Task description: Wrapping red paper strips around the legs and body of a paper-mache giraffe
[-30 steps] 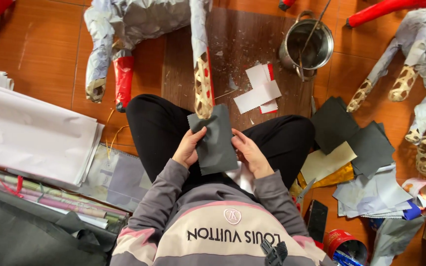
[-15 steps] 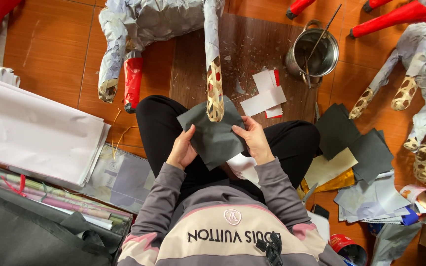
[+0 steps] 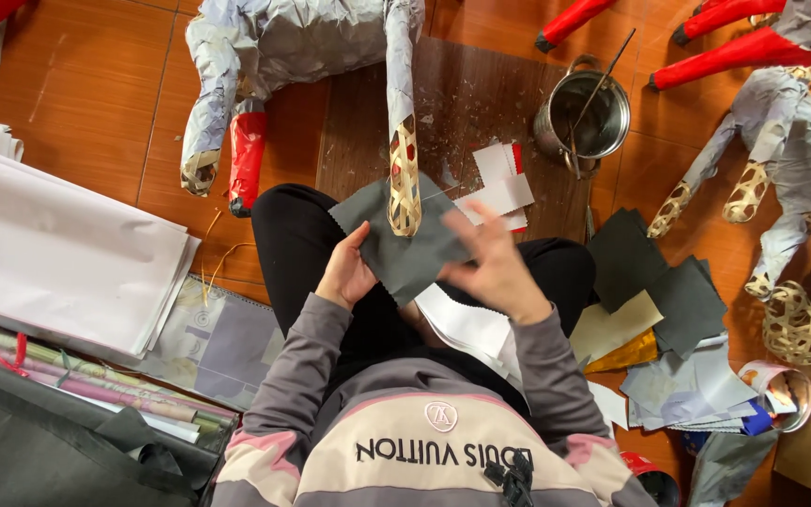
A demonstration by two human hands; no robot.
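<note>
I sit on the floor with a dark grey paper sheet [image 3: 396, 249] over my lap. My left hand [image 3: 344, 274] pinches its left edge. My right hand [image 3: 492, 268] is blurred, with fingers spread over the sheet's right side; no firm grip shows. Just beyond the sheet hangs the bare woven bamboo leg [image 3: 404, 183] of a grey paper-covered animal figure [image 3: 283, 42], and the leg overlaps the sheet's top edge in view. White paper [image 3: 466, 324] lies on my lap under the grey sheet.
A metal pot [image 3: 586, 117] with sticks stands ahead on the right, beside white paper scraps [image 3: 501, 183]. Dark grey and yellowish sheets [image 3: 654, 286] pile up at my right. A large white paper stack [image 3: 58, 253] and paper rolls [image 3: 77, 385] lie on my left. More figures [image 3: 790, 160] stand at the right.
My right hand has let go of the sheet's top right edge and swung over it in a blur. The sheet sits higher, against the bamboo leg. The left hand keeps its hold.
</note>
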